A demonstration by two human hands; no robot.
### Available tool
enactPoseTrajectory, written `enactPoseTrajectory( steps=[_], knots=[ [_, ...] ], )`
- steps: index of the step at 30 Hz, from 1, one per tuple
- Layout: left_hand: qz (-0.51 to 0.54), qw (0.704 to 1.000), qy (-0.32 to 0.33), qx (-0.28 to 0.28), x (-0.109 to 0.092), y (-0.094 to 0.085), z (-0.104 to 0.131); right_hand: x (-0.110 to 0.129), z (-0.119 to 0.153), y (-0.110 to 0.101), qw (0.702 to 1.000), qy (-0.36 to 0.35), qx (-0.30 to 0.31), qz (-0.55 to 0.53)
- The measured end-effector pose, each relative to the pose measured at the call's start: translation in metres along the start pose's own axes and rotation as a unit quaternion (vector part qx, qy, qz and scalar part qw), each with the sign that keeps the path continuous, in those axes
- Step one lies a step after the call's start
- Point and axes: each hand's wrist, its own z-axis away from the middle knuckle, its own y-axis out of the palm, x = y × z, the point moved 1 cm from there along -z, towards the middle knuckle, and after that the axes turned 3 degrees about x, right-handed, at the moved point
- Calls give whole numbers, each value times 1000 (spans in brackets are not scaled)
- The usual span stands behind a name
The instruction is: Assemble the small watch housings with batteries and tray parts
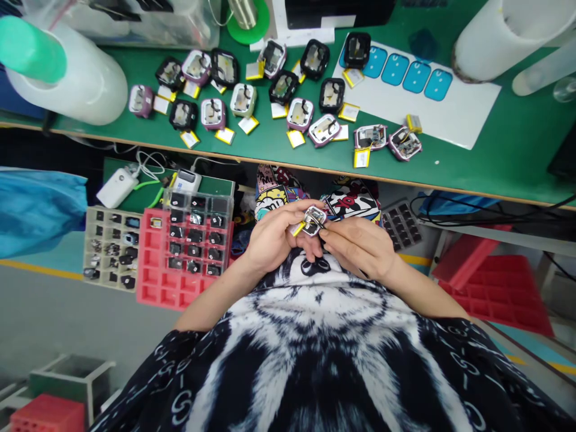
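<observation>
Above my lap, my left hand (274,234) grips an opened smartwatch case (314,221) with a light rim and its inner parts showing. A small battery with yellow edges (296,228) hangs from the case beside my left fingers. My right hand (362,245) is closed around thin dark tweezers (320,224), their tip reaching into the case. The fingers partly hide the tweezers, and I cannot see exactly what the tip touches.
Several opened watch cases (213,114) with batteries lie on the green bench (180,141). A white sheet (468,114) carries blue pads (416,77). White bottles (90,78) stand at the back. Left of my lap are a red tray (150,273) and a clear compartment box (195,231).
</observation>
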Motion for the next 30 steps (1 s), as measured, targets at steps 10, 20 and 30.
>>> enactPoseTrajectory(
  steps=[10,20,30],
  knots=[
    [5,1000,-2,1,4,2,-3,0,5,-3,1000,9,-2,-1],
    [33,998,-4,62,7,-1,-9,-8,11,-6,999,14,-28,-11],
    [43,994,2,96,11,-5,-13,-8,4,-8,999,12,-43,-3]
  ],
)
